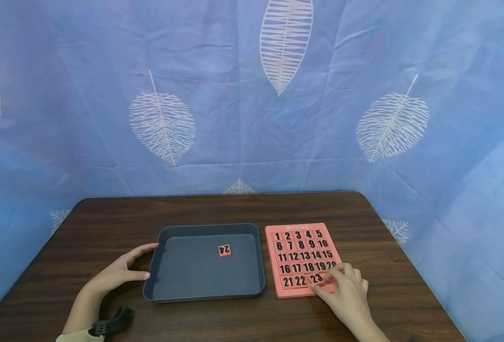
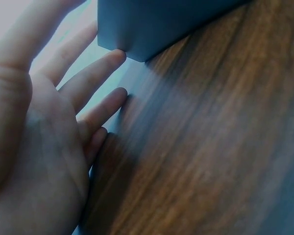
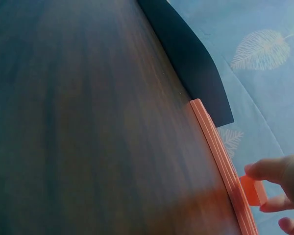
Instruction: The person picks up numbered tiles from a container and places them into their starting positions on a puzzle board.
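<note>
My left hand (image 1: 117,270) lies spread beside the dark grey tray (image 1: 183,275), its thumb and index fingertips at the tray's left rim. In the left wrist view, extended fingers reach the tray's outer corner. A pink tile marked 24 (image 1: 224,250) lies inside the tray, its number upside down. Right of the tray is a pink number board (image 1: 271,251) with tiles 1 to 22 in ordered rows. Over its bottom row my right hand (image 1: 349,289) pinches the tile marked 23 (image 1: 316,279) between thumb and finger; in the right wrist view this tile stands tilted above the board's edge.
Tray and board stand side by side on a dark wood table (image 1: 218,209), a narrow gap between them. Behind hangs a blue cloth (image 1: 235,118) with white leaf prints. A black band (image 1: 114,324) is around the left wrist.
</note>
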### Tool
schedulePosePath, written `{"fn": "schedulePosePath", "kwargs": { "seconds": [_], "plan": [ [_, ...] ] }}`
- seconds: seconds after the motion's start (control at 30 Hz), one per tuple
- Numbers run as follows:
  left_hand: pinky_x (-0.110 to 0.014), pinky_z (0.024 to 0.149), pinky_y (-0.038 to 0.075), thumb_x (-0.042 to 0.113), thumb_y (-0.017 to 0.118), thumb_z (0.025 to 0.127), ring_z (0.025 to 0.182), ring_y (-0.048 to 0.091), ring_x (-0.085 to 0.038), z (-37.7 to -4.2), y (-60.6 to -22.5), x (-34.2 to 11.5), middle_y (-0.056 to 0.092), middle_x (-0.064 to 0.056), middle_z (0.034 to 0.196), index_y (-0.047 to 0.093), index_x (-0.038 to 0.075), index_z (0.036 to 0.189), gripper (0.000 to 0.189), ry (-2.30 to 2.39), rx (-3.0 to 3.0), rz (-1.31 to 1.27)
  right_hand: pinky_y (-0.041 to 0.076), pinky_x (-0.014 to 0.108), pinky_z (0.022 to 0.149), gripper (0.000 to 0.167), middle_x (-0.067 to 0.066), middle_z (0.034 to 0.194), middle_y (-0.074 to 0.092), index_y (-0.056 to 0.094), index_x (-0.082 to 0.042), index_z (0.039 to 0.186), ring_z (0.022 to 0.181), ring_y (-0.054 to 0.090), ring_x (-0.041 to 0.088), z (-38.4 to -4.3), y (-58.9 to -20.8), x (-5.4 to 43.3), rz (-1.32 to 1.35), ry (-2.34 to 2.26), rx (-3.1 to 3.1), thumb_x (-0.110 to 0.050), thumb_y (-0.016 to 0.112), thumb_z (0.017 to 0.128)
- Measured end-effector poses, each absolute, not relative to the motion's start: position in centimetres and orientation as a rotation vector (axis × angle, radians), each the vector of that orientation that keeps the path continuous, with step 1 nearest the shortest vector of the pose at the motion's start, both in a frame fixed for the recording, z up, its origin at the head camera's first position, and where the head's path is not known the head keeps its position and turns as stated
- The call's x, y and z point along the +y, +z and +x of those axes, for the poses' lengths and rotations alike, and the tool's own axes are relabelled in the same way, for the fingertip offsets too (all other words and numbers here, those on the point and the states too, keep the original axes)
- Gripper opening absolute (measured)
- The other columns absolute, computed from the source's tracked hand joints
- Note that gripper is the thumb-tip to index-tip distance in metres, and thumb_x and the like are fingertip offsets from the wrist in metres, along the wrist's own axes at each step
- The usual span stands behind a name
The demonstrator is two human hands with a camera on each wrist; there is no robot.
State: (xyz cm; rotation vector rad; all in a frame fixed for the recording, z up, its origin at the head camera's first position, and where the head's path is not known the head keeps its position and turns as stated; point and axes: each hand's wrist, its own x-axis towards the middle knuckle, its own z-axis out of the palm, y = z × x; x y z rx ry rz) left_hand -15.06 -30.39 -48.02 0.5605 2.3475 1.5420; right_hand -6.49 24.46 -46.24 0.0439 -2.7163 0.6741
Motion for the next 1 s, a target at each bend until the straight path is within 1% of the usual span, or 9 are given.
{"fn": "schedulePosePath", "kwargs": {
  "seconds": [0.13, 0.33, 0.43, 0.6, 0.7, 0.77, 0.87, 1.0],
  "plan": [
    [-0.075, 0.093, 0.019, 0.011, 0.064, 0.091, 0.137, 0.008, -0.05, -15.0, -48.0, -30.3, 0.019, -0.02, 0.153, 0.033, 0.011, 0.149, 0.066, 1.541, 2.348, 0.548, 0.024, 0.046, 0.072, 0.029, 0.007, 0.101, 0.05, 0.058, -0.022, 0.07, 0.094, 0.041, 0.031, -6.5, -46.4, 24.5, 0.003, 0.669, -2.755, -0.035, 0.084, 0.07],
    [-0.075, 0.093, 0.019, 0.012, 0.065, 0.091, 0.137, 0.008, -0.051, -14.9, -47.8, -30.3, 0.018, -0.02, 0.153, 0.033, 0.011, 0.149, 0.066, 1.542, 2.349, 0.539, 0.025, 0.045, 0.073, 0.028, 0.004, 0.099, 0.049, 0.059, -0.021, 0.072, 0.094, 0.041, 0.03, -6.7, -46.7, 24.4, -0.048, 0.711, -2.825, -0.038, 0.082, 0.072],
    [-0.075, 0.093, 0.018, 0.012, 0.065, 0.091, 0.137, 0.008, -0.051, -14.9, -47.8, -30.2, 0.019, -0.021, 0.153, 0.033, 0.011, 0.149, 0.066, 1.544, 2.35, 0.543, 0.025, 0.044, 0.073, 0.025, 0.004, 0.1, 0.05, 0.062, -0.022, 0.073, 0.094, 0.041, 0.03, -6.7, -46.8, 24.4, -0.042, 0.726, -2.822, -0.037, 0.082, 0.074],
    [-0.075, 0.094, 0.018, 0.011, 0.064, 0.092, 0.137, 0.008, -0.051, -14.8, -47.7, -30.1, 0.018, -0.024, 0.153, 0.033, 0.01, 0.149, 0.065, 1.537, 2.348, 0.55, 0.027, 0.047, 0.074, 0.019, 0.009, 0.106, 0.053, 0.064, -0.023, 0.074, 0.098, 0.043, 0.033, -6.7, -46.6, 24.5, -0.027, 0.699, -2.831, -0.034, 0.08, 0.077],
    [-0.075, 0.093, 0.018, 0.012, 0.064, 0.092, 0.137, 0.007, -0.051, -14.9, -47.6, -30.1, 0.017, -0.024, 0.153, 0.033, 0.01, 0.149, 0.065, 1.54, 2.341, 0.542, 0.027, 0.048, 0.074, 0.018, 0.009, 0.106, 0.053, 0.066, -0.023, 0.074, 0.098, 0.042, 0.034, -6.7, -46.4, 24.5, -0.021, 0.659, -2.837, -0.034, 0.08, 0.077],
    [-0.075, 0.094, 0.018, 0.013, 0.064, 0.091, 0.137, 0.007, -0.05, -14.9, -47.6, -30.1, 0.018, -0.021, 0.154, 0.033, 0.012, 0.149, 0.066, 1.55, 2.335, 0.525, 0.028, 0.048, 0.074, 0.017, 0.009, 0.104, 0.053, 0.067, -0.023, 0.075, 0.098, 0.043, 0.035, -6.7, -46.1, 24.5, -0.005, 0.631, -2.822, -0.033, 0.08, 0.076],
    [-0.075, 0.094, 0.019, 0.012, 0.064, 0.091, 0.137, 0.008, -0.05, -15.0, -47.7, -30.2, 0.019, -0.021, 0.153, 0.034, 0.012, 0.149, 0.065, 1.556, 2.332, 0.535, 0.026, 0.048, 0.074, 0.016, 0.008, 0.102, 0.052, 0.069, -0.021, 0.077, 0.097, 0.042, 0.034, -6.9, -45.7, 24.3, 0.049, 0.636, -2.77, -0.03, 0.082, 0.074],
    [-0.074, 0.094, 0.019, 0.011, 0.064, 0.092, 0.137, 0.01, -0.049, -15.0, -47.8, -30.3, 0.02, -0.02, 0.153, 0.033, 0.011, 0.149, 0.065, 1.559, 2.325, 0.535, 0.025, 0.045, 0.076, 0.019, 0.006, 0.102, 0.053, 0.072, -0.019, 0.083, 0.096, 0.041, 0.03, -7.5, -45.2, 23.7, 0.182, 0.701, -2.68, -0.024, 0.085, 0.071]
  ]
}}
